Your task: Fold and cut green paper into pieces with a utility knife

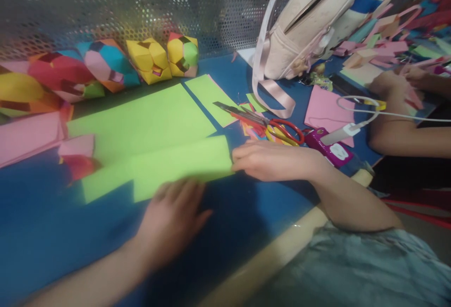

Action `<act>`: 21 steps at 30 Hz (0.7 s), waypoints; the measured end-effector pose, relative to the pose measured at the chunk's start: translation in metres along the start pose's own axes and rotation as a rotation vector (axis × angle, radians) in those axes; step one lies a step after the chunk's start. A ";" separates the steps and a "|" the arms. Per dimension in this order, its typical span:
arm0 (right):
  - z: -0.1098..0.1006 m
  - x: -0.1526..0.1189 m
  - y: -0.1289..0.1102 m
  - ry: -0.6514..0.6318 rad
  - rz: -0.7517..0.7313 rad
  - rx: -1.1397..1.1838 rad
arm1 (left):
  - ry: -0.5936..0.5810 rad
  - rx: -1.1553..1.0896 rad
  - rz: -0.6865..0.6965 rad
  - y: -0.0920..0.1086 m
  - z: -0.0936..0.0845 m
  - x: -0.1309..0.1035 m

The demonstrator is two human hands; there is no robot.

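Note:
A lime-green sheet of paper (pixel 183 161), partly folded over, lies on the blue table, with more green paper (pixel 151 114) flat behind it. My right hand (pixel 264 160) pinches the right edge of the folded sheet between thumb and fingers. Along the near edge of the sheet, my left hand (pixel 172 213) rests with fingers stretched out and thumb apart, slightly blurred. Just beyond my right hand lie red-handled scissors (pixel 285 130), blades pointing left over small coloured paper scraps (pixel 255 130). A narrower green piece (pixel 211 100) sits behind them.
Folded paper ornaments (pixel 148 60) line the perforated metal panel (pixel 141 6). Pink papers (pixel 30 137) lie at left. A pale backpack (pixel 303 25) with a hanging strap, a purple device (pixel 329 147) with a cable, and pink sheets (pixel 327 109) occupy the right. Another person's hands (pixel 391 86) work there.

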State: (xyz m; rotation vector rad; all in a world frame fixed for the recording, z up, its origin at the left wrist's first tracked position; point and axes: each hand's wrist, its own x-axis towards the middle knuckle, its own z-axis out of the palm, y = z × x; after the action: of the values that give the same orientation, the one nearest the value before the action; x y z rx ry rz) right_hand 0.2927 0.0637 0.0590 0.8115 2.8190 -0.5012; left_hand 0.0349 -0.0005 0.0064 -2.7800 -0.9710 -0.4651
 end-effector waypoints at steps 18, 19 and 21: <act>0.000 -0.002 -0.004 -0.019 0.019 0.009 | -0.032 -0.021 -0.036 0.001 -0.001 0.001; -0.001 -0.002 -0.004 -0.024 0.025 0.010 | -0.038 -0.028 -0.041 0.001 -0.001 0.001; -0.001 -0.002 -0.005 -0.025 0.024 0.012 | -0.041 -0.042 -0.049 0.000 -0.001 0.001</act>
State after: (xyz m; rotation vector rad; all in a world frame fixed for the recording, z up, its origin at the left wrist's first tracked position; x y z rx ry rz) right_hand 0.2918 0.0593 0.0616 0.8348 2.7820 -0.5212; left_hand 0.0353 -0.0006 0.0075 -2.8193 -1.0524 -0.4427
